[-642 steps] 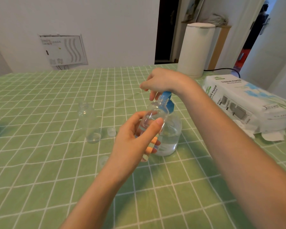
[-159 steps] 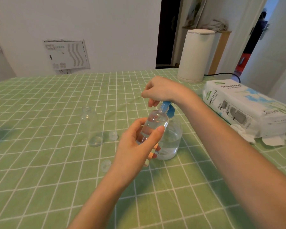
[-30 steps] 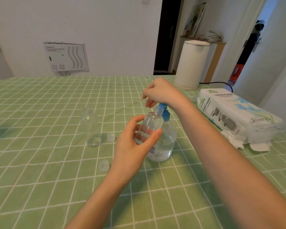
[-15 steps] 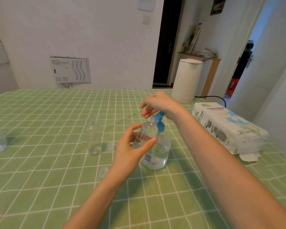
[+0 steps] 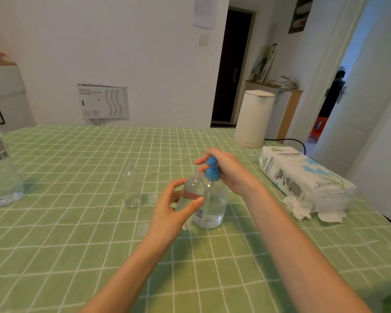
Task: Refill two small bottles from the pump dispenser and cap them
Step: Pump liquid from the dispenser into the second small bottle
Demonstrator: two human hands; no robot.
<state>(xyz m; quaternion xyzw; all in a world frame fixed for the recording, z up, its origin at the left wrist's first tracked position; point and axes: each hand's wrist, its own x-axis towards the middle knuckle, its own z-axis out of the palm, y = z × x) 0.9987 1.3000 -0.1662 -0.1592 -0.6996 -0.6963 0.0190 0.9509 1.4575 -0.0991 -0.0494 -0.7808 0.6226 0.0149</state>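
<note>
Small bottle (image 5: 191, 193): uncapped, part-filled with clear liquid; gripped between thumb and curled fingers of my left hand (image 5: 172, 211), mouth at the spout.
Pump dispenser (image 5: 212, 204): clear liquid low, just behind those fingers; my right hand (image 5: 228, 171) rests relaxed fingers over its blue head (image 5: 211, 170).

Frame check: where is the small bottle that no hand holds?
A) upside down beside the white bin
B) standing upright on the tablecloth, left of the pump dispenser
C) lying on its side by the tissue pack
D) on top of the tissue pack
B: the free small bottle stands upright on the tablecloth left of the pump dispenser, while the left hand holds the other small bottle at the spout.
</note>
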